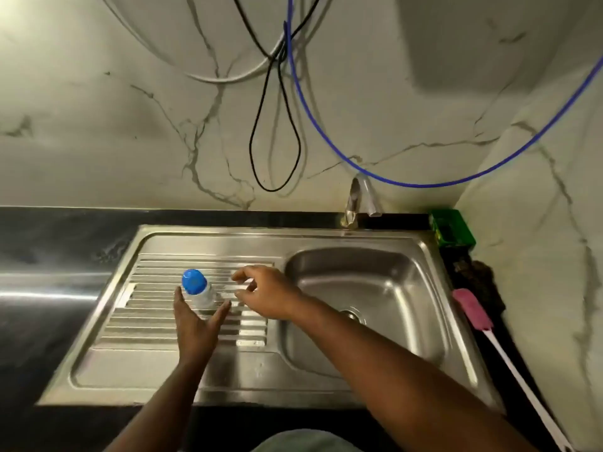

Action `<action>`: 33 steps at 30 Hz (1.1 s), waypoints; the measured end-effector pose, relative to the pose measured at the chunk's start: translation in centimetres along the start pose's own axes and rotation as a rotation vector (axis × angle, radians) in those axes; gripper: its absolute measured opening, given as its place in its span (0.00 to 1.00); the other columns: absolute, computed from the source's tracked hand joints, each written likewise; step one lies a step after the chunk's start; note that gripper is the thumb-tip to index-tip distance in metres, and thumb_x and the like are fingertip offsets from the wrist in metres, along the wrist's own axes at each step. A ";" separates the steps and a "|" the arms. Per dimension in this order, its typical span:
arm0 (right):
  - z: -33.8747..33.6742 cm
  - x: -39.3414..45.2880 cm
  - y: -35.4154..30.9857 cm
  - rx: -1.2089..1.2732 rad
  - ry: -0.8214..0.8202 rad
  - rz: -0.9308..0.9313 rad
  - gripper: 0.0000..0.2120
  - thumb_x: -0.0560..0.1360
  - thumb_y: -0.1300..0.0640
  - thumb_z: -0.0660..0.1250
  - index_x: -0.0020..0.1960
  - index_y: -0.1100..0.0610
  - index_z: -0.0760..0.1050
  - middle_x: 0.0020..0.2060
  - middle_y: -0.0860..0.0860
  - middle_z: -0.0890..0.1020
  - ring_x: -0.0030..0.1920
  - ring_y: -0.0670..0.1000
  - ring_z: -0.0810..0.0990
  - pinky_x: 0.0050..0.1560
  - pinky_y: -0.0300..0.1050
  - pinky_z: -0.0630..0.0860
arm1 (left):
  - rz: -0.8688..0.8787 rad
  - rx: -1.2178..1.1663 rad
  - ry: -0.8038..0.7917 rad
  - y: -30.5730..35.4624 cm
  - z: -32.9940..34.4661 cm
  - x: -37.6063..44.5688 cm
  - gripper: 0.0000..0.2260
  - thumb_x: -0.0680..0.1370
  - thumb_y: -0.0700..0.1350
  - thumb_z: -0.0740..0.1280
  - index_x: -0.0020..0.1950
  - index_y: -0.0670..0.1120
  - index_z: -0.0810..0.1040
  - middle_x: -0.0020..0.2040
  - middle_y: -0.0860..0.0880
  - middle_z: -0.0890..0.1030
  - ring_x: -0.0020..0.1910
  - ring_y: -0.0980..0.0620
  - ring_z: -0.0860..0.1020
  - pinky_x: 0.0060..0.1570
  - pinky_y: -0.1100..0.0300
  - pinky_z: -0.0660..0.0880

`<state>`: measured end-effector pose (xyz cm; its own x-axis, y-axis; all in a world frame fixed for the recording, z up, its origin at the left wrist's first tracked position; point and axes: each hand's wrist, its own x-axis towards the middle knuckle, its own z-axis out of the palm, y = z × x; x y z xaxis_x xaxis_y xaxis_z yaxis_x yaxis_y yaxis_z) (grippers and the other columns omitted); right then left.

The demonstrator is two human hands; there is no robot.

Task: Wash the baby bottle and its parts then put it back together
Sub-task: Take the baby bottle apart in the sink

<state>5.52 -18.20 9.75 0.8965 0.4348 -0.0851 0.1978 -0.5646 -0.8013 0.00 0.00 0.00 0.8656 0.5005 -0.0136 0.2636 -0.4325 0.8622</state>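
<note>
A small clear baby bottle (201, 296) with a blue cap (194, 281) stands upright on the ribbed steel drainboard (156, 321) left of the sink basin. My left hand (195, 324) is open just in front of the bottle, fingers and thumb spread to either side of its base, not closed on it. My right hand (266, 293) hovers to the right of the bottle above the drainboard with fingers loosely bent and nothing in them.
The sink basin (391, 278) lies to the right, with a tap (354, 203) behind it. A pink bottle brush (474, 314) with a white handle lies on the dark counter at the right. A green holder (452, 228) sits in the corner. Cables hang on the wall.
</note>
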 end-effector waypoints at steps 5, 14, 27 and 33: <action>2.8 2.6 -0.8 0.011 -0.062 0.086 0.13 0.81 0.51 0.68 0.64 0.49 0.78 0.62 0.47 0.83 0.56 0.50 0.82 0.59 0.49 0.81 | -0.014 -0.104 -0.104 -0.7 0.1 2.8 0.35 0.76 0.48 0.77 0.78 0.50 0.65 0.70 0.48 0.77 0.65 0.48 0.77 0.62 0.49 0.75; 2.9 3.9 2.1 0.171 0.087 0.157 0.09 0.79 0.54 0.70 0.59 0.52 0.81 0.52 0.46 0.85 0.48 0.46 0.83 0.55 0.49 0.82 | 0.248 0.054 -0.221 -0.1 1.4 5.6 0.24 0.77 0.43 0.77 0.72 0.44 0.76 0.62 0.51 0.80 0.59 0.51 0.78 0.59 0.59 0.71; -6.5 -8.9 11.1 0.047 0.175 0.429 0.36 0.72 0.22 0.55 0.38 0.55 0.78 0.31 0.51 0.81 0.35 0.54 0.82 0.42 0.54 0.79 | 0.671 0.189 -0.697 9.3 8.3 -4.5 0.29 0.70 0.66 0.77 0.65 0.52 0.81 0.51 0.59 0.80 0.47 0.61 0.79 0.47 0.69 0.73; -8.7 -13.9 13.8 0.085 0.301 0.295 0.33 0.72 0.27 0.57 0.39 0.57 0.79 0.33 0.53 0.81 0.36 0.52 0.80 0.42 0.53 0.78 | 0.505 0.060 -0.927 13.1 10.8 -8.3 0.16 0.72 0.53 0.82 0.57 0.52 0.86 0.45 0.55 0.86 0.42 0.54 0.85 0.44 0.59 0.81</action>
<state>-0.81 -38.12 5.06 0.9879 0.0323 -0.1520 -0.1069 -0.5688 -0.8155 0.89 -17.90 5.92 0.8607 -0.5051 -0.0635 -0.2189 -0.4799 0.8496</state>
